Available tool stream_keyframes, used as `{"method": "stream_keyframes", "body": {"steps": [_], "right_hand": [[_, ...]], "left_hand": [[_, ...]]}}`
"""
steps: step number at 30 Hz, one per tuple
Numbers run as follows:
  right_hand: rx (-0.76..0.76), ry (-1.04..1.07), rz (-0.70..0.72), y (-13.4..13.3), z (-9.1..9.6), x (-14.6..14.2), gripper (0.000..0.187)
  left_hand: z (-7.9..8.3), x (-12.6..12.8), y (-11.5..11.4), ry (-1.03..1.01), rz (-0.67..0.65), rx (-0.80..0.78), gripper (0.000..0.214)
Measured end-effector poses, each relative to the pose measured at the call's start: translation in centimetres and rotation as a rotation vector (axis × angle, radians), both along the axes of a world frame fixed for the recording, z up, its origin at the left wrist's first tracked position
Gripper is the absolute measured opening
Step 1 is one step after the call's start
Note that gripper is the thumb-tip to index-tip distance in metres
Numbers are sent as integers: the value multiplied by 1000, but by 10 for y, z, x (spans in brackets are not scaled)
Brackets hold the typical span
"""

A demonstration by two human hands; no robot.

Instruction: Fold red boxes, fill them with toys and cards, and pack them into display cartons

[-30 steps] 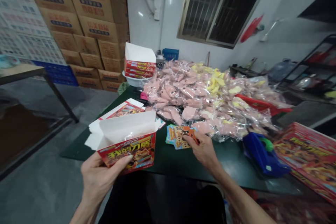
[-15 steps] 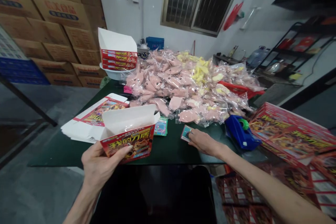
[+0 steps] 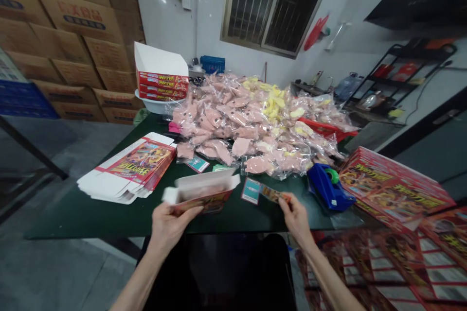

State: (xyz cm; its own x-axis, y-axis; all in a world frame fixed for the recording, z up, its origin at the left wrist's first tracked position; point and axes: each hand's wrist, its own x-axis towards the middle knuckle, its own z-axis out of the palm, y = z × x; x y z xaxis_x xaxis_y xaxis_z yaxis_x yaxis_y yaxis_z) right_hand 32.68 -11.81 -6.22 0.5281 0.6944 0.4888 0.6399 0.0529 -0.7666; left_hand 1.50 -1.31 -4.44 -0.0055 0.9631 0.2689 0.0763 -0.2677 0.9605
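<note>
My left hand (image 3: 168, 222) grips an open red carton (image 3: 204, 193) with its white flaps up, held low over the near edge of the dark green table (image 3: 73, 211). My right hand (image 3: 296, 214) pinches a strip of small printed cards (image 3: 264, 192) just right of the carton. A heap of clear bags with pink and yellow pieces (image 3: 255, 121) lies behind both hands. Two loose cards (image 3: 198, 163) lie in front of the heap.
A stack of flat unfolded cartons (image 3: 127, 167) lies at the left. A blue tape dispenser (image 3: 328, 187) sits to the right, beside piles of red cartons (image 3: 394, 187). Finished red boxes (image 3: 160, 80) stand on a white basin at the back. Brown shipping cartons (image 3: 73, 19) line the left wall.
My left hand has brought the carton rightward and tilted it flatter. My right hand has lifted the card strip off the table and drawn it toward the carton.
</note>
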Motion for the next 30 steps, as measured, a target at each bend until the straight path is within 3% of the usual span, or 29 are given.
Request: {"method": "stream_keyframes", "body": {"steps": [3,5,7,10,13,16,20,24,27,30], "right_hand": [[15,2,-20,-9,1,-17,25],[100,23,-33,-14,28,-31,29],[225,-7,-18,-17,67,-49,34],[324,-253,166,-12,121,-79,28],[306,-604,456,10,151,-100,37],[358,-803,560,32,157,-108,44],[249,-845,527,43,158,-103,30],[312,-904,602,47,159,-100,34],[309,-898,630,54,154,-110,32],[231,-903,572,57,138,-129,22]], "left_hand": [[-4,7,0,-66,-94,-26,23],[-4,7,0,-96,-122,-10,22],[-2,7,-1,-105,-135,3,21],[1,5,-2,-108,-165,12,22],[2,4,-3,-112,-199,12,26],[-2,2,-1,-119,-261,-12,29],[-9,1,3,-129,-290,-27,30],[-10,1,4,-121,-283,-26,29],[-7,0,4,-106,-300,-28,29],[-5,0,5,-100,-312,-22,28]]}}
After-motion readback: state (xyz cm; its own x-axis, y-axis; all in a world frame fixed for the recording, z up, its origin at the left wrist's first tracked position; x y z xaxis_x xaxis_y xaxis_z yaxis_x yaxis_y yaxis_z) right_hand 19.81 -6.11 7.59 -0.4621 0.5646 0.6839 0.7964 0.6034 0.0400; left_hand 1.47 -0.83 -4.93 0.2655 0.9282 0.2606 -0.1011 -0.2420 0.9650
